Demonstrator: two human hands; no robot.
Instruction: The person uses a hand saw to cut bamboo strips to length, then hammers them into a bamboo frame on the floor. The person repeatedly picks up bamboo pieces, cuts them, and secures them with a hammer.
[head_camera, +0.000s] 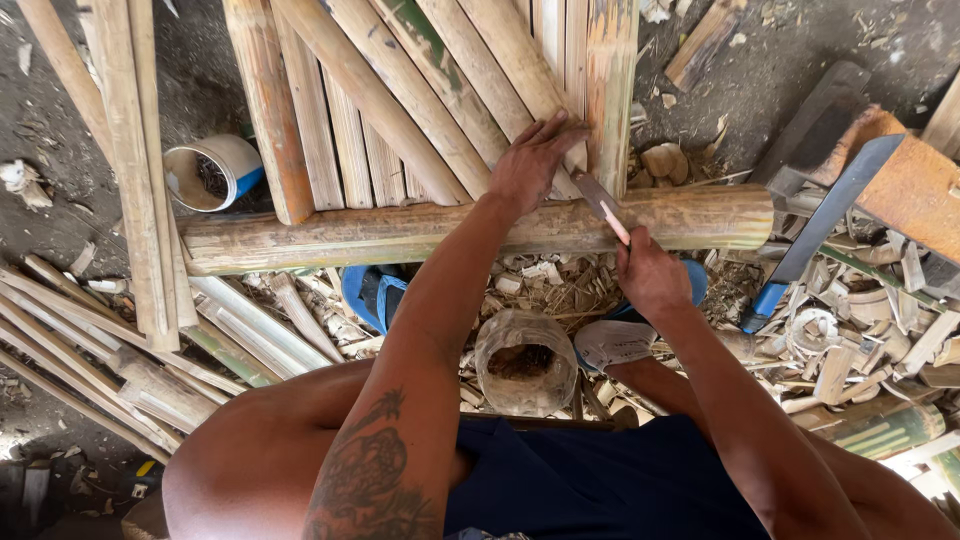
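**Blade close to the bracing fingers**

Head view: the person sits over a thick, round, greenish-brown bamboo pole (420, 232) lying left to right across the middle of the scene. Pale split bamboo slats (400, 90) fan away from it on the far side, their near ends resting on the pole. The left hand (532, 160) presses flat, fingers spread, on the near ends of the slats just above the pole, gripping nothing. The right hand (648, 272) is clenched round the handle of a short knife with a grey steel blade (598, 200), whose tip points up and left, just beside the left hand's wrist and touching or almost touching the pole.

The main risk I judge is a slip: the round, smooth-looking pole could let the blade skate left into the bracing fingers. The pole may also roll, since nothing visibly wedges it. Loose pale shavings (560, 285) lie under the feet, near a blue sandal (372, 295), giving poor footing. A long dark blade with a blue handle (815, 225) lies to the right, near the right arm.
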